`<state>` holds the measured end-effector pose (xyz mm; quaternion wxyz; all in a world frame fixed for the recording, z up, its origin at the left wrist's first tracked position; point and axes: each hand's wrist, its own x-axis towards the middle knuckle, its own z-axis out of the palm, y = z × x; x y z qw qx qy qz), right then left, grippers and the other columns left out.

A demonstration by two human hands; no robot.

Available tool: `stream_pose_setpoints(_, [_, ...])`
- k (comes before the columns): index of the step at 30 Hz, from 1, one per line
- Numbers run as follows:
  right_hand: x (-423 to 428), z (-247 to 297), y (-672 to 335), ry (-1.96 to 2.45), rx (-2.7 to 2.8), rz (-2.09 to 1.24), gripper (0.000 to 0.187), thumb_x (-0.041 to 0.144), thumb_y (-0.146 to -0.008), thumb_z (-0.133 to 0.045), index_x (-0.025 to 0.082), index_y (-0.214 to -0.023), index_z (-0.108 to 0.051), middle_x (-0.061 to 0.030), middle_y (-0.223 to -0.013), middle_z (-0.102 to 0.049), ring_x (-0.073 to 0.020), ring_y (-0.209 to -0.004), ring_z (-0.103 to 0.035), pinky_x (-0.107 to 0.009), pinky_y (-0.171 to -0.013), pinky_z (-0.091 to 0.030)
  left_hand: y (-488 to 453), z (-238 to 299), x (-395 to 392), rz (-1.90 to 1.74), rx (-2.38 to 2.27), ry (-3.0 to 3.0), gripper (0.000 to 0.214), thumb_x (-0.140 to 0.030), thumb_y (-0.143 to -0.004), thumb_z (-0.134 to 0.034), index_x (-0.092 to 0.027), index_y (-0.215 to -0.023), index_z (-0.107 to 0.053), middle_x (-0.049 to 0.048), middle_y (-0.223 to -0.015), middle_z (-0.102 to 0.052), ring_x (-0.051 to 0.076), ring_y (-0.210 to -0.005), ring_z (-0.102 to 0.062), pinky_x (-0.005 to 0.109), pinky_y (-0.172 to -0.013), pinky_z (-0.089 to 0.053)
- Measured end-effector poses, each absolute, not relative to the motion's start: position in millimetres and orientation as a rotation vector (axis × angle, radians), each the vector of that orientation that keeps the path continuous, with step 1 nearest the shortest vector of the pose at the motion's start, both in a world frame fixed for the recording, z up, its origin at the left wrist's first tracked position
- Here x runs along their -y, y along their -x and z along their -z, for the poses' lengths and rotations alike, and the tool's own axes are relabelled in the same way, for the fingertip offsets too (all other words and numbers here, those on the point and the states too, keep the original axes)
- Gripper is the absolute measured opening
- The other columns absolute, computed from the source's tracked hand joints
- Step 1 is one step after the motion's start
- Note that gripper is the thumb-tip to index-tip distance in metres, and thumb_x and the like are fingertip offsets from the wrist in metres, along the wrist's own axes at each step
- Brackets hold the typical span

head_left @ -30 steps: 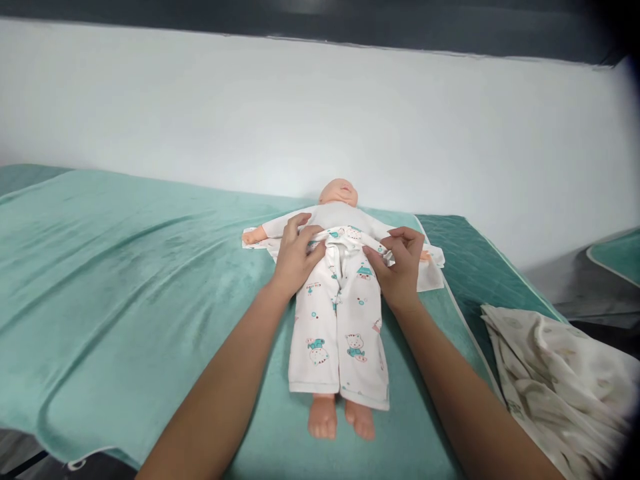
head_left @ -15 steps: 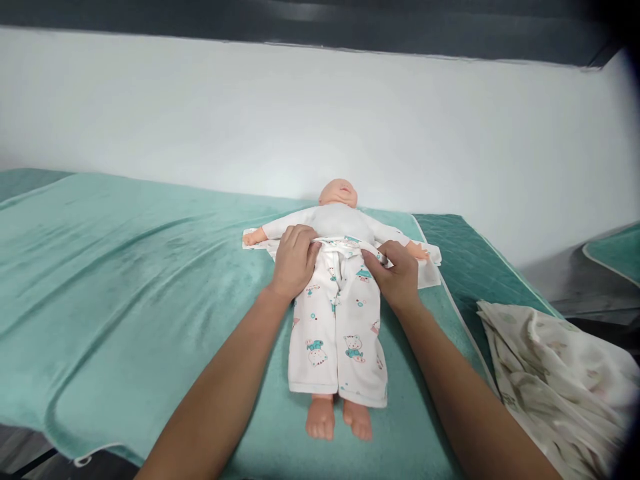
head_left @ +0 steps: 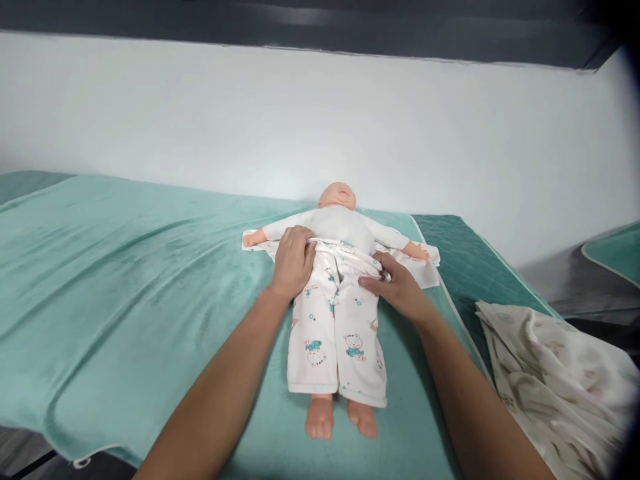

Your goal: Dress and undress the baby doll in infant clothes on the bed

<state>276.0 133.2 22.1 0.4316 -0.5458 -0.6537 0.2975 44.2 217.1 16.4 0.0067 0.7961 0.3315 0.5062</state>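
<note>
Apparently settling waistband (head_left: 346,247) of white cartoon-print fabric trousers (head_left: 359,317) on plastic-headed white doll (head_left: 343,223); left hand (head_left: 294,265) curled, right hand (head_left: 400,283) narrowly parted, grips unclear; next I'd level right side.

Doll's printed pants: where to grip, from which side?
Probably the waistband of the pants at both hips, one hand from each side: the doll lies on its back, arms spread, leaving the hips accessible, and the band is bunched into a fold. The left hand and right hand are there.

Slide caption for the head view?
Left hand and right hand at the waist of printed trousers on a doll, green cloth beneath.
</note>
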Motion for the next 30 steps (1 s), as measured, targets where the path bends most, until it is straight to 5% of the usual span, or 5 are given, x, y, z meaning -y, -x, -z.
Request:
stream_pose_setpoints(10, [-134.2, -15.6, -260.2, 1.534, 1.485, -0.502, 0.033, 0.05, -0.075, -0.074, 0.021, -0.075, -0.058, 0.0062, -0.063, -0.044, -0.0133, -0.062, -0.04, -0.028, -0.059, -0.032, -41.6, -24.2, -182.2, -1.673, -0.938, -2.302, 0.011, -0.026, -0.1, -0.042, -0.022, -0.091, -0.048, 0.0034, -0.088, -0.056, 0.019, -0.086, -0.049, 0.036, -0.081, -0.04])
stream_pose_setpoints(19, [-135.5, -3.5, -260.7, 1.455, 1.538, -0.174, 0.013, 0.021, -0.075, -0.063, 0.023, -0.077, -0.051, 0.0046, -0.07, -0.052, -0.0153, -0.067, -0.044, -0.029, -0.066, -0.035, -34.4, -17.4, -145.4, -1.534, -1.014, -2.074, 0.014, -0.028, -0.1, -0.046, -0.022, -0.088, -0.051, -0.0002, -0.082, -0.055, 0.015, -0.077, -0.051, 0.031, -0.073, -0.042])
stream_pose_setpoints(25, [-134.8, -10.0, -259.3, 1.431, 1.49, -0.255, 0.013, 0.028, -0.078, -0.064, 0.024, -0.078, -0.052, 0.0032, -0.074, -0.054, -0.0159, -0.07, -0.046, -0.029, -0.066, -0.037, -37.5, -15.7, -158.7, -1.449, -1.129, -2.096, 0.018, -0.033, -0.096, -0.054, -0.025, -0.111, -0.058, 0.0065, -0.115, -0.057, 0.022, -0.112, -0.051, 0.039, -0.097, -0.042])
stream_pose_setpoints(30, [-135.1, -12.6, -257.3, 1.453, 1.472, -0.296, 0.015, 0.031, -0.079, -0.064, 0.023, -0.076, -0.051, 0.0034, -0.073, -0.052, -0.0154, -0.069, -0.044, -0.029, -0.064, -0.036, -37.1, -12.9, -164.0, -1.413, -1.189, -2.124, 0.012, -0.035, -0.096, -0.054, -0.023, -0.095, -0.058, 0.005, -0.104, -0.056, 0.021, -0.104, -0.05, 0.039, -0.093, -0.042])
